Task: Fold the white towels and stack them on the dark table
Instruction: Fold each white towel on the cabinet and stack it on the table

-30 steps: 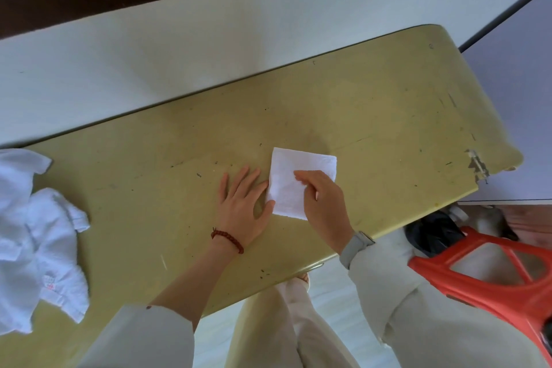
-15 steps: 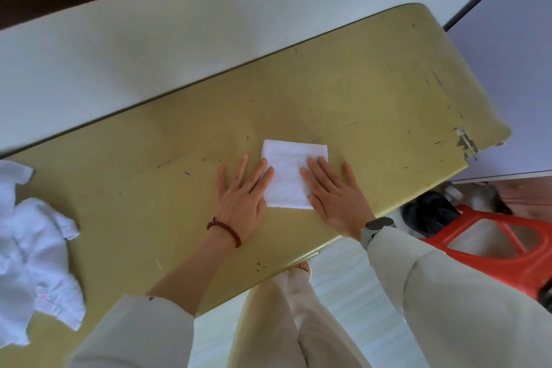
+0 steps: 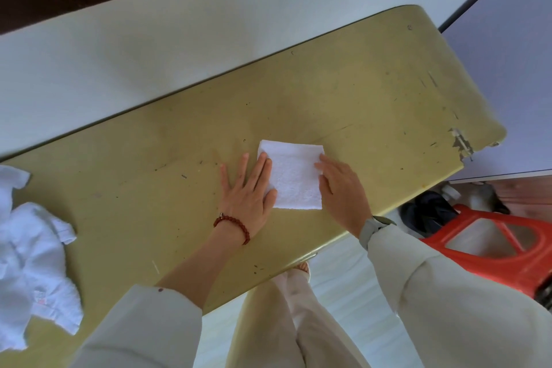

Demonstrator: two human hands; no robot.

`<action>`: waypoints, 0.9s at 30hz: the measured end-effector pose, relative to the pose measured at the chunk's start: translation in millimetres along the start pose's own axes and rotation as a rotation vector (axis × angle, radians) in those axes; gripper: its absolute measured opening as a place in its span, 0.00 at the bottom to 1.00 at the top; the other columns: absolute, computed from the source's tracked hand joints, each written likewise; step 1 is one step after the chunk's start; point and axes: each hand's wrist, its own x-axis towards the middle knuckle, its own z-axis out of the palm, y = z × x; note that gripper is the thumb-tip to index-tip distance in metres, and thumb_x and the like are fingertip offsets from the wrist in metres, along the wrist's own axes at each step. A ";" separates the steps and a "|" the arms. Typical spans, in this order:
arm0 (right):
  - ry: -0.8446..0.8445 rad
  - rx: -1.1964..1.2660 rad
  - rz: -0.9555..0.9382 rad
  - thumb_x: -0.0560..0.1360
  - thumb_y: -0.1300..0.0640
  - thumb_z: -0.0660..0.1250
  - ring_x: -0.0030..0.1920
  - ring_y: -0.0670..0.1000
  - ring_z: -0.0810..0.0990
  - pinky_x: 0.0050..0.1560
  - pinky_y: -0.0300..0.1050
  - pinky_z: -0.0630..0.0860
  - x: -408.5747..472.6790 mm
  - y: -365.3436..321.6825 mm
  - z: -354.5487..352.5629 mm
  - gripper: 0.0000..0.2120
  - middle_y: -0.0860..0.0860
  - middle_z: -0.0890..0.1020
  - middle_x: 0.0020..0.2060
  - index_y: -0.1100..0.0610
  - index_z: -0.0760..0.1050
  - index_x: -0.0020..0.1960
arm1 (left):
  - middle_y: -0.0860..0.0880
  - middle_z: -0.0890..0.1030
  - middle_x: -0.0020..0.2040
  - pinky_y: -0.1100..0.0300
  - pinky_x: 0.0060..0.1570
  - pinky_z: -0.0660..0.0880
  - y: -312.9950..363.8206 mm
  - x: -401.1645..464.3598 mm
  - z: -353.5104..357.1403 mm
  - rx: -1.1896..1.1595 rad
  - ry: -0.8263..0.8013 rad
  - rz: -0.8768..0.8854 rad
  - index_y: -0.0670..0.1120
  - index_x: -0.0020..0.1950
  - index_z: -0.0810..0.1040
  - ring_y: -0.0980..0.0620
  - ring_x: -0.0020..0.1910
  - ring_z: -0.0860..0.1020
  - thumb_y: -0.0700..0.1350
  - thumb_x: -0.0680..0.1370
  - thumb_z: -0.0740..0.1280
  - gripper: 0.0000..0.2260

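Two hands: I see both on the table [image 3: 343, 92], one at each side of the towel [image 3: 294, 176].
Left hand [image 3: 246, 191]: lies flat, palm down, fingers straight and slightly spread — the two fingers nearest the towel overlap its left edge, the rest press the bare tabletop.
Right hand [image 3: 340, 188]: rests at the towel's right edge with its back to me; the fingers look bent down over that edge, but I cannot tell whether they pinch the cloth or only press on it.
Towel: white, folded into a small, nearly square pad, lying flat on the yellowish table near the front edge, between the two hands.
Pile [image 3: 33, 260]: more white cloth, crumpled and unfolded, sits at the far left of the same table, well apart from the folded pad.
Table: worn top with scratches and dark flecks; the right corner is chipped.
Bracelet [image 3: 234, 225]: dark red beads on the left wrist.
Watch [image 3: 373, 225]: grey band on the right wrist, just at the cuff of a pale sleeve.
Stool [image 3: 493, 251]: red plastic, on the floor at the right, below the table's corner.
Legs [image 3: 286, 323]: pale trousers seen under the table's front edge — one foot shows just beside that edge.
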 end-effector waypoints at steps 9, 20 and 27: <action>-0.228 0.340 0.763 0.70 0.56 0.63 0.33 0.53 0.63 0.36 0.45 0.61 20.3 -31.3 -3.1 0.17 0.50 0.63 0.26 0.54 0.58 0.28 | 0.51 0.63 0.73 0.35 0.63 0.52 3.2 1.1 -5.2 0.016 -0.007 -0.025 0.46 0.73 0.60 0.43 0.70 0.65 0.55 0.77 0.48 0.26; -0.177 0.965 0.833 0.73 0.64 0.65 0.44 0.58 0.75 0.50 0.54 0.77 20.3 -43.4 -18.5 0.12 0.68 0.79 0.49 0.72 0.75 0.53 | 0.55 0.45 0.74 0.38 0.67 0.41 5.2 0.8 -1.5 -0.046 -0.086 -0.072 0.49 0.73 0.44 0.45 0.75 0.52 0.56 0.77 0.41 0.26; -0.209 0.631 0.452 0.75 0.61 0.64 0.31 0.49 0.64 0.31 0.39 0.61 26.4 -65.8 -41.6 0.14 0.50 0.67 0.29 0.57 0.64 0.33 | 0.57 0.47 0.76 0.44 0.70 0.36 10.6 1.4 -25.1 -0.265 -0.129 -0.154 0.51 0.76 0.46 0.51 0.75 0.46 0.52 0.78 0.41 0.25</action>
